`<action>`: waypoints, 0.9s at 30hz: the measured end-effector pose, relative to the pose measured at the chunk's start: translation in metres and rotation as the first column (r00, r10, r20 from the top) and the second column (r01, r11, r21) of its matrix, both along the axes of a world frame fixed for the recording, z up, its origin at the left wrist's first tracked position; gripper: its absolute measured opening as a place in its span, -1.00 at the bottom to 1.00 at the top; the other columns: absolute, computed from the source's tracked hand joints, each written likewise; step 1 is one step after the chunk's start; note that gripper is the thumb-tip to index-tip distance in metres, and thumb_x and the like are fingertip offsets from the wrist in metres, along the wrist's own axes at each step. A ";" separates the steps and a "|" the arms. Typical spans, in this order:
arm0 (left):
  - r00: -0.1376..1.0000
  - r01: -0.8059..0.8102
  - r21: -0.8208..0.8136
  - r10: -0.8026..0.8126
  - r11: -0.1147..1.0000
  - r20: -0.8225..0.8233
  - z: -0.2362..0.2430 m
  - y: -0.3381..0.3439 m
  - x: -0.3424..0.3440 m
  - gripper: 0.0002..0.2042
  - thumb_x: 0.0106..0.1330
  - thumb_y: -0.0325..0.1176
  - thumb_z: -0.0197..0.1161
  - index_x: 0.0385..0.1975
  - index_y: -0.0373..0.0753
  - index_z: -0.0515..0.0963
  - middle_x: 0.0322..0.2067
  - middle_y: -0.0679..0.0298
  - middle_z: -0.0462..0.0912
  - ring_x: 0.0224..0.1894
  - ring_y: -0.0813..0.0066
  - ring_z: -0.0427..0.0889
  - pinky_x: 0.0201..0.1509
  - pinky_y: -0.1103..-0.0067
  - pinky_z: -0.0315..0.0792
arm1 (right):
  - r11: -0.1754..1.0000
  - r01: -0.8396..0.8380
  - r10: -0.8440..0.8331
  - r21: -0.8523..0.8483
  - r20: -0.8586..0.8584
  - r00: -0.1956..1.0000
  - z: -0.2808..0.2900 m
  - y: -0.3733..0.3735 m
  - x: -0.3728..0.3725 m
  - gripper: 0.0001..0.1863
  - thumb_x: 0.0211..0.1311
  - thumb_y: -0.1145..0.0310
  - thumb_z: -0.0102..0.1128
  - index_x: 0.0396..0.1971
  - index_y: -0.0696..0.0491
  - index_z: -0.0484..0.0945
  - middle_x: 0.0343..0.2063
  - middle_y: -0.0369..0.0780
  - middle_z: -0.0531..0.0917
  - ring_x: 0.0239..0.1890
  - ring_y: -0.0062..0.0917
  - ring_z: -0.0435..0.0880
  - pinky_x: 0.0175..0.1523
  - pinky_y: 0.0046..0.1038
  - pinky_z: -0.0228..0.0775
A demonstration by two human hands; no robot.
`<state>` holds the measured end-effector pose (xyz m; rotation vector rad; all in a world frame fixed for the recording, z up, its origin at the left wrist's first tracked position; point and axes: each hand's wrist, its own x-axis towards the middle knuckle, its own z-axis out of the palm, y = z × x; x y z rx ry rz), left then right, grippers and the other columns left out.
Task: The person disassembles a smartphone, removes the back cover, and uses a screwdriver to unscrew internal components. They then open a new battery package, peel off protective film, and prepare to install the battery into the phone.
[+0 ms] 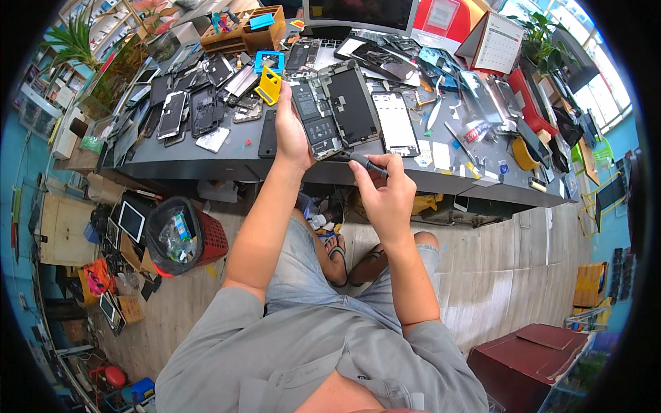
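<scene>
Black opened phone [318, 110] is gripped by the left hand [292, 138], a yellow stand [268, 87] beside its thumb; right-hand fingers [387, 160] pinch a dark tool [362, 162].

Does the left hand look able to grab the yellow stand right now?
Probably not without letting go: the left hand is holding the opened phone, though the yellow stand is close by.

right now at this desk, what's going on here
A person's left hand holds an opened phone over the grey desk, its two halves spread like a book. The right hand grips a dark, cylindrical tool near the phone's lower edge; I can't tell whether its tip touches. Loose phone parts crowd the desk to the left.
</scene>
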<state>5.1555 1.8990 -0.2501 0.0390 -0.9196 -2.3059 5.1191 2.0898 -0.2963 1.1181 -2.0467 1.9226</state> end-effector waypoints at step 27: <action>0.998 0.022 -0.039 -0.019 0.999 0.068 -0.008 -0.009 0.000 -0.28 0.79 0.26 -0.24 0.39 -0.33 0.52 0.12 0.00 0.81 0.07 0.15 0.89 0.17 0.26 0.82 | 0.756 -0.629 0.438 0.182 0.574 0.692 0.042 0.017 -0.030 -0.38 0.47 0.46 0.49 0.49 0.06 0.58 -0.51 -0.37 0.58 -0.59 -0.72 0.59 -0.53 -0.45 0.41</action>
